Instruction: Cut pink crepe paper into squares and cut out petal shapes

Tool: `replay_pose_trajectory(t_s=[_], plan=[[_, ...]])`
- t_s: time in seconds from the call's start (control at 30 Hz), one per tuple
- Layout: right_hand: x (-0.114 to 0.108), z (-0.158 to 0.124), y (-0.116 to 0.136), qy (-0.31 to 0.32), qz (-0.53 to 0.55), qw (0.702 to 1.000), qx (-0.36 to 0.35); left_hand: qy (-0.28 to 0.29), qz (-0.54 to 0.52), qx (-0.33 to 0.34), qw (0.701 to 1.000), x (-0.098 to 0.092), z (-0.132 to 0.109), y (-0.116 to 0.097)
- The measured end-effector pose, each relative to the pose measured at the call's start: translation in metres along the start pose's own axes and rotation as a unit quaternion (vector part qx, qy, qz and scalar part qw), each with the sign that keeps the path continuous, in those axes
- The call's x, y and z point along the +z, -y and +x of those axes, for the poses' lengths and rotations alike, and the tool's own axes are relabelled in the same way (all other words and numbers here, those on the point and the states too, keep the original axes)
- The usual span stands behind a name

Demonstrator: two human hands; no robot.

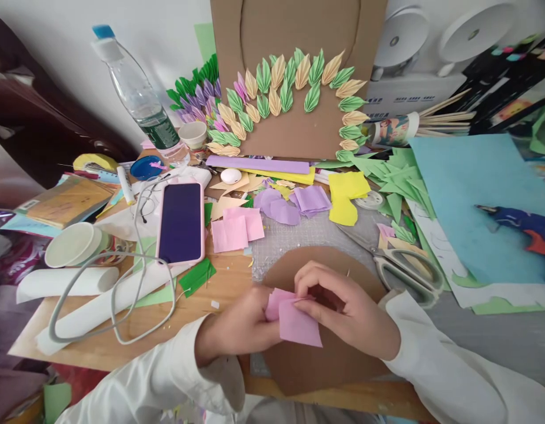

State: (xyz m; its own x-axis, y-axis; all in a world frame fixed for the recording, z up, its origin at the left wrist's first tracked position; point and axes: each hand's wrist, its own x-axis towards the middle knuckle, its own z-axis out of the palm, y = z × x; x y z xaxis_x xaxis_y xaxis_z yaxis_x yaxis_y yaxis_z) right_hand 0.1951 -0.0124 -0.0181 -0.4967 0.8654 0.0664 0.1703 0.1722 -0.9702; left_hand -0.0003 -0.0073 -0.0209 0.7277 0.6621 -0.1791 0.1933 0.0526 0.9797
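Pink paper squares (pixel 300 323) are between my two hands, above a rounded piece of brown cardboard (pixel 329 368). My left hand (pixel 243 321) is closed around the left side of the pink paper. With thumb and fingertips, my right hand (pixel 349 309) pinches its upper right edge. More pink squares (pixel 237 228) lie on the table beyond my left hand. Scissors (pixel 405 268) rest to the right of the cardboard. Behind stands a cardboard board (pixel 294 132) edged with folded green and cream paper leaves.
Purple paper (pixel 314 200) and yellow paper (pixel 348 191) lie beyond the cardboard. At left are a phone (pixel 180 221), a looped white cable (pixel 116 330), paper rolls (pixel 69 281) and a bottle (pixel 140 100). A glue gun (pixel 519 227) rests on blue paper (pixel 462 171) at right.
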Motion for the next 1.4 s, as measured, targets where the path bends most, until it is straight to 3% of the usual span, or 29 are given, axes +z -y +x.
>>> replay_pose_trajectory(t_s=[0.13,0.33,0.5,0.6,0.73,0.97,1.13,1.4], plan=[[0.003,-0.003,0.0,-0.033,0.03,0.999,0.029,-0.008,-0.009,0.019,1.0,0.0,-0.002,0.003],[0.007,-0.005,0.001,-0.141,0.052,0.988,0.034,-0.101,-0.069,0.075,0.99,-0.002,-0.002,-0.002],[0.011,-0.004,0.003,-0.191,0.024,0.981,0.025,-0.152,0.02,0.109,0.982,-0.001,0.0,-0.002],[0.015,-0.005,0.0,-0.22,0.015,0.975,0.003,-0.217,0.07,0.122,0.966,0.0,0.002,0.001],[0.018,-0.006,-0.009,-0.194,-0.009,0.981,0.008,-0.271,0.073,0.156,0.947,0.001,0.003,0.004],[0.016,-0.003,-0.012,-0.132,-0.077,0.988,0.007,-0.177,0.088,0.13,0.972,0.004,0.001,0.001],[0.016,-0.003,-0.01,-0.134,-0.101,0.986,-0.011,-0.157,0.092,0.142,0.973,0.005,0.004,0.003],[0.008,-0.006,-0.011,-0.147,-0.03,0.988,0.036,-0.269,0.072,0.044,0.959,0.002,0.003,0.003]])
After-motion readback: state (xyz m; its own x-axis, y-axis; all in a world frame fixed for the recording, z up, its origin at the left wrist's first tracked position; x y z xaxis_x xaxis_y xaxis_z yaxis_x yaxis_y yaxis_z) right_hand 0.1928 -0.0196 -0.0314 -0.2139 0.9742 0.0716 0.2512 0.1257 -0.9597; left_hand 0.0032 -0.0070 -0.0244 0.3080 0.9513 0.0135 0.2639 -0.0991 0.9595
